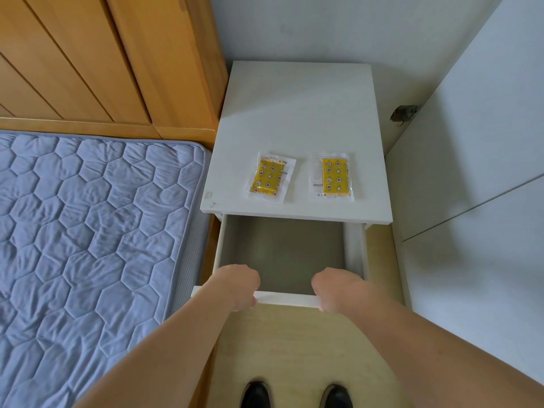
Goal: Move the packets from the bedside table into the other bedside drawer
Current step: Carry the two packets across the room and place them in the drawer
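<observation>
Two clear packets with yellow patterned contents lie flat near the front of the white bedside table [297, 113]: a left packet [270, 178], slightly tilted, and a right packet [332, 177]. Below the table top, the white drawer [282, 254] stands pulled out, and nothing shows inside it. My left hand [237, 287] grips the left part of the drawer's front edge. My right hand [335, 290] grips the right part of the same edge. Both hands are well below the packets and touch neither.
A bed with a blue quilted mattress [88, 245] and a wooden headboard [97, 60] lies to the left, close against the table. White cupboard panels [477, 172] stand on the right. My two black shoes [297, 396] are on the pale wood floor under the drawer.
</observation>
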Action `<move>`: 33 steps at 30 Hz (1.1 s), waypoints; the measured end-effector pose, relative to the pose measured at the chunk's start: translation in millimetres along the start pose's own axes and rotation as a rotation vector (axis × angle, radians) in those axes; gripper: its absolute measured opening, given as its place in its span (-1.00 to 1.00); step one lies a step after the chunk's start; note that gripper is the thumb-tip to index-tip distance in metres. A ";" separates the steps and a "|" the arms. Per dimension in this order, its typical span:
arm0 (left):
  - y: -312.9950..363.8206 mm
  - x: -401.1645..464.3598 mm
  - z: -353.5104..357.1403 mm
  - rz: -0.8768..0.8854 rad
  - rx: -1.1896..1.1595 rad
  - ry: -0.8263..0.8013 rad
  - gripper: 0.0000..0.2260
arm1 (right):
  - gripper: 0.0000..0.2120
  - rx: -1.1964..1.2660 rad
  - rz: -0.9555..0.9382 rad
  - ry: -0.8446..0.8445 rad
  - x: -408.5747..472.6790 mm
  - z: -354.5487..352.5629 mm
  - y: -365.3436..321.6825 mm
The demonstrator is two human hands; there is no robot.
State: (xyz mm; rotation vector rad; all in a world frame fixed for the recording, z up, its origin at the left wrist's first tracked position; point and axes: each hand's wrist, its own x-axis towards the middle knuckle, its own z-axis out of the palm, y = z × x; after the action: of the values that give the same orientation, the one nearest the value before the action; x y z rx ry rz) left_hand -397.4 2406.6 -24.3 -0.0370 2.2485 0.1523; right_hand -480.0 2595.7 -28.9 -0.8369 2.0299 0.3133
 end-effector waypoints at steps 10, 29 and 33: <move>13.1 -17.4 38.6 0.019 -0.078 -0.297 -0.50 | -0.68 -0.072 -0.074 -0.316 -13.9 33.2 -33.7; -2.0 12.6 -64.2 -0.192 -0.560 0.460 -0.80 | -0.82 0.652 0.197 0.351 5.0 -56.3 31.0; 8.5 32.1 -97.9 -0.256 -0.668 0.708 -0.69 | -0.80 0.821 0.333 0.670 12.3 -97.0 52.6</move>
State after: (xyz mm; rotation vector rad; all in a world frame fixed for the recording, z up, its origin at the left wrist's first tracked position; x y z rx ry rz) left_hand -493.8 2403.9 12.6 -0.8456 2.7435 0.8533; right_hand -582.3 2579.9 11.5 -0.0658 2.5884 -0.6844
